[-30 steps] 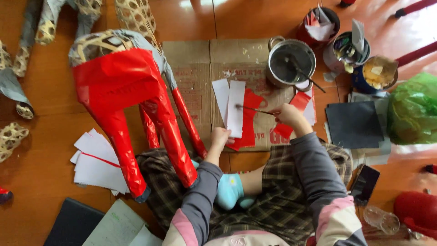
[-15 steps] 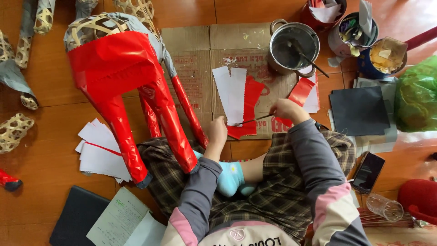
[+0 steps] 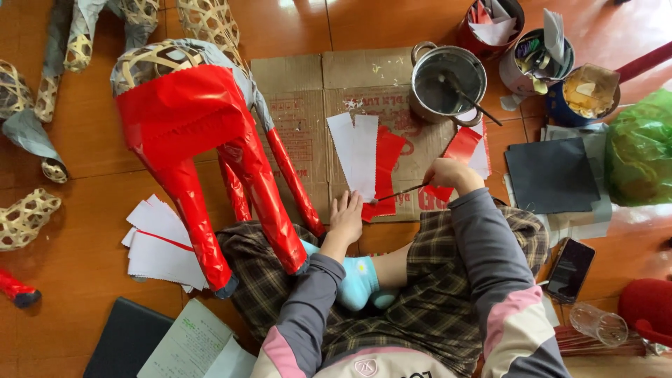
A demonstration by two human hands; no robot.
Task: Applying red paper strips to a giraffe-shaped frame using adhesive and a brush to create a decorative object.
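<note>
My right hand (image 3: 451, 175) grips a thin brush (image 3: 400, 194) whose tip rests on the lower end of a white paper strip (image 3: 357, 154) lying on flattened cardboard (image 3: 301, 112). My left hand (image 3: 346, 217) lies flat, fingers apart, pressing the bottom edge of that strip. Red paper pieces (image 3: 388, 157) lie beside the white strip. A woven bamboo animal frame covered in red paper (image 3: 203, 140) stands at the left, its legs reaching my lap.
A metal pot (image 3: 446, 80) with a stick sits at the cardboard's far right corner. Tins holding scraps (image 3: 535, 52), a green bag (image 3: 640, 150), dark sheets (image 3: 549, 175), a phone (image 3: 568, 269) and a glass jar (image 3: 598, 324) lie right. White paper stack (image 3: 157, 245) and notebooks lie left.
The camera view shifted slightly. My right hand drew the brush down and left along the white strip toward my left hand, which stays pressed on the paper's lower edge.
</note>
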